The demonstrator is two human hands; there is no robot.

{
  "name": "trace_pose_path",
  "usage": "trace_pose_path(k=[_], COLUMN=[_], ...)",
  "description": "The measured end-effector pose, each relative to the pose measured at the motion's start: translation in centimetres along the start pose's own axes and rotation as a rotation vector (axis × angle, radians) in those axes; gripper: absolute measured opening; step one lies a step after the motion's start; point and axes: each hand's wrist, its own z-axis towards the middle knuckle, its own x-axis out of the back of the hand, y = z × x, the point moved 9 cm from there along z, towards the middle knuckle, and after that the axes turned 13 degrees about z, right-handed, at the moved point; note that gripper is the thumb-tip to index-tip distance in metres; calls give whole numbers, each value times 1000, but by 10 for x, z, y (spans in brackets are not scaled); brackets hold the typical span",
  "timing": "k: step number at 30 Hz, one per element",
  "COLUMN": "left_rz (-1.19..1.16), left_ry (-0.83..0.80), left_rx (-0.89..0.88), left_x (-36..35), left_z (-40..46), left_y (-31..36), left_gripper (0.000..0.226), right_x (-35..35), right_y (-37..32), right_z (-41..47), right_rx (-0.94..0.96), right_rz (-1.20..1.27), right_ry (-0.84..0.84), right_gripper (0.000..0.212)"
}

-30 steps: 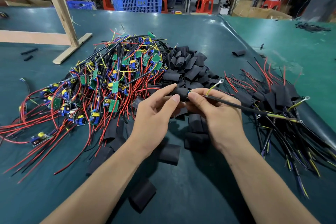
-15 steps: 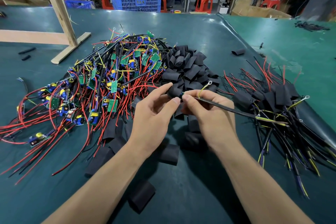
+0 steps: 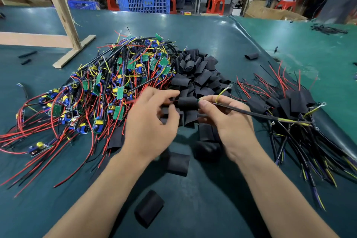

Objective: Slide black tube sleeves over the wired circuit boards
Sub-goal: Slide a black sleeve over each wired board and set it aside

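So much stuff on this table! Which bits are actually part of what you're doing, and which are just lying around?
Part of the job:
- black tube sleeve held between left hand and right hand
- heap of green wired circuit boards
- pile of loose black sleeves
- sleeved, finished bundle

Just lying about:
- pale wooden frame
- blue plastic crate
- red plastic stools

Nothing legible anywhere here: the blue crate [image 3: 143, 3] at the back carries a small yellowish mark on its front wall, too blurred to read, and the green circuit boards [image 3: 118, 112] in the heap show only tiny printing that cannot be made out
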Motion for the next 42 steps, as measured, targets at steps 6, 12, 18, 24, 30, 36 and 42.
trace_pose_path(k=[6, 12, 18, 24, 30, 36, 42], left_rz=[173, 81, -96, -112, -134, -135, -60], left_ry=[-150, -155, -160, -181, -186, -275, -203], left_rx=[-282, -402, -305, -289, -219, -224, -205], left_x=[-18, -20, -13, -13, -12, -23, -15], left_z=[-5, -12, -8, -7, -6, -8, -5], left_y=[12, 22, 17, 18, 10, 13, 11], left_gripper=[43, 38, 36, 38, 45, 35, 32], right_x=[-11, -8, -10, -7, -17, -18, 1], right_y=[4, 8, 16, 5, -4, 3, 6], right_z=[-1, -2, -5, -2, -6, -4, 4], right_rx=[-83, -174, -316, -173, -46, 5, -57], right_rz=[-1, 78, 214, 2, -136, -360, -299], right_ry=[-140, -176, -219, -252, -370, -352, -176], right_gripper=[24, 17, 7, 5, 14, 19, 20])
